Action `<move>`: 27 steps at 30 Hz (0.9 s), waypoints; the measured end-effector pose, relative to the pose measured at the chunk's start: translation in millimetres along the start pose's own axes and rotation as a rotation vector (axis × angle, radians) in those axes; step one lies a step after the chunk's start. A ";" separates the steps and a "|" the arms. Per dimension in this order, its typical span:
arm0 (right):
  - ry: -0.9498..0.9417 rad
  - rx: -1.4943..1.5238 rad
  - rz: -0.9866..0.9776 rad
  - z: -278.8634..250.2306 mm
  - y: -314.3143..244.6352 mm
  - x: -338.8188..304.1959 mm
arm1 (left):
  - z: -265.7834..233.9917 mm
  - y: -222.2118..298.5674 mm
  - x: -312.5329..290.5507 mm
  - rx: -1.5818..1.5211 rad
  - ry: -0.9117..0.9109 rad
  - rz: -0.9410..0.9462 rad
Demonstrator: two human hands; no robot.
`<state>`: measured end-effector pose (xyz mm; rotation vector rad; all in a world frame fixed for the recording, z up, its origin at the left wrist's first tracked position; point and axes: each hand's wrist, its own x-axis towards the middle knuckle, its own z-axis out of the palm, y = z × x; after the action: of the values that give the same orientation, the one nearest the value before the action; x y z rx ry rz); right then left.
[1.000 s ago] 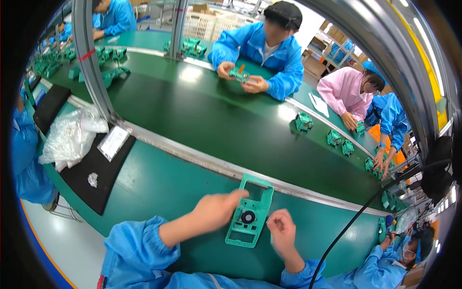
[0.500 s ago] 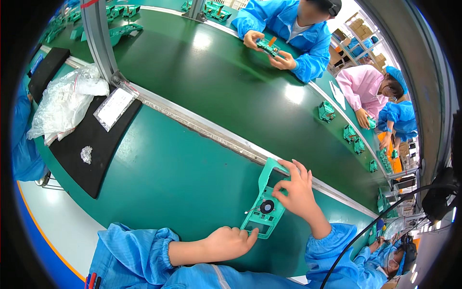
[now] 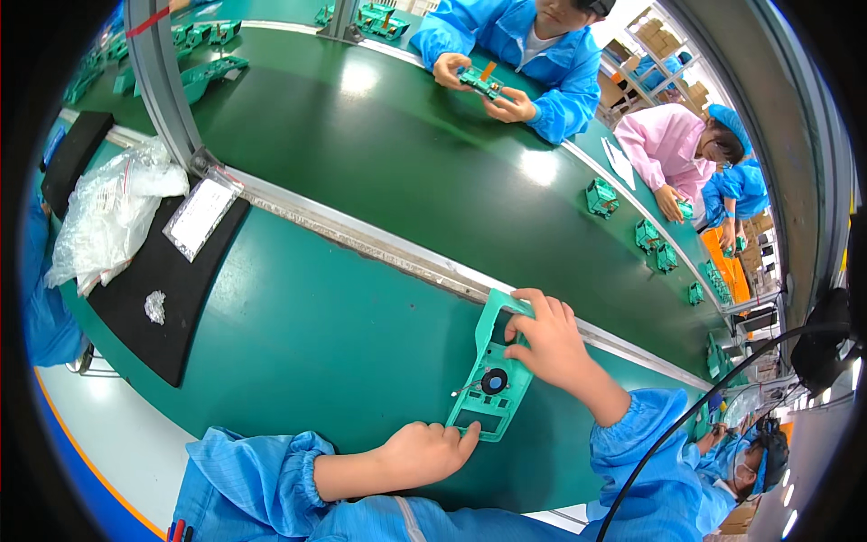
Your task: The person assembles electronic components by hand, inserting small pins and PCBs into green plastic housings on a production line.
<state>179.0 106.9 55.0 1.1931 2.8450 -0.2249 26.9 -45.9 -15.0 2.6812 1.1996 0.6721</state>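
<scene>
On the near side of the metal rail (image 3: 361, 238), I view a green plastic housing (image 3: 488, 411) lying slantwise, its far end overlapping the rail's edge from my camera's angle. The right hand (image 3: 555, 339), just before the rail, holds the housing between thumb and fingers and hides its upper right corner. The left hand (image 3: 432, 456), farther from the rail, has curled fingers and one digit on the housing's lower left corner; its underside is hidden, so I cannot tell whether it pinches or merely presses. A round black part (image 3: 494, 381) shows plainly in the housing, though its thin leads (image 3: 457, 392) are too small to trace. Near the rail's left end, a clear bag (image 3: 117, 212), its contents blurred by creased plastic, covers part of a black mat (image 3: 144, 316). Beyond the rail, a co-worker (image 3: 515, 54), cut off above, grips a green assembly (image 3: 480, 83) partly masked by fingers.
</scene>
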 end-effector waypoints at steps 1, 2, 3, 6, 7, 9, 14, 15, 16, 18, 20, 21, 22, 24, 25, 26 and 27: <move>0.049 0.028 -0.094 -3.0 5.1 -2.3 | -0.2 0.1 0.1 0.006 -0.003 0.004; 0.056 0.030 -0.092 -8.2 8.9 -6.7 | -0.4 -0.4 -0.4 -0.006 -0.039 -0.012; 0.111 -0.101 -0.191 -15.5 11.5 -12.0 | -0.2 -1.0 -0.6 -0.017 -0.076 -0.028; 0.205 -0.293 -0.340 -6.4 28.1 -32.3 | -1.8 -6.0 -0.9 -0.109 -0.106 -0.045; 0.256 -0.296 -0.341 -1.4 30.5 -40.0 | -1.7 -9.0 -0.2 -0.109 -0.108 -0.036; 0.411 -0.300 -0.355 11.5 41.5 -62.3 | -5.4 -13.2 5.3 -0.524 -0.082 -0.161; 0.545 -0.354 0.147 41.4 82.7 -170.8 | -15.9 -34.4 9.8 -2.018 -0.123 -0.798; 0.558 -0.357 0.278 42.0 92.6 -196.9 | -13.5 -38.3 9.9 -2.239 -0.084 -0.839; 0.609 -0.367 0.364 44.7 107.6 -223.2 | -13.1 -39.7 9.1 -2.453 -0.035 -0.882; 0.628 -0.466 0.640 50.8 136.8 -275.3 | -5.5 -40.0 10.4 -2.572 0.014 -0.832; 0.549 -0.608 0.978 57.7 163.3 -319.7 | -5.0 -41.0 10.6 -2.670 0.147 -0.800; 0.579 -0.645 1.090 61.2 172.3 -331.3 | -5.5 -41.6 9.0 -2.656 0.161 -0.816; 0.552 -0.661 1.226 62.6 179.9 -344.3 | -1.8 -41.9 8.6 -2.692 0.221 -0.782; 0.359 -0.719 1.483 65.6 198.4 -366.0 | -2.7 -41.3 11.1 -2.707 0.308 -0.760; 0.371 -0.719 1.524 67.6 206.6 -372.5 | -6.2 -39.7 13.2 -2.692 0.363 -0.790; 0.323 -0.688 1.618 67.1 209.3 -372.1 | -7.9 -39.6 14.1 -2.679 0.414 -0.820; 0.274 -0.655 1.664 66.9 212.0 -371.7 | -9.5 -40.4 13.2 -2.667 0.438 -0.829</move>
<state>590.0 -18.9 1.9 2.7265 0.9424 0.8440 3.0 -9.5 -13.7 -0.1478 0.2574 1.1037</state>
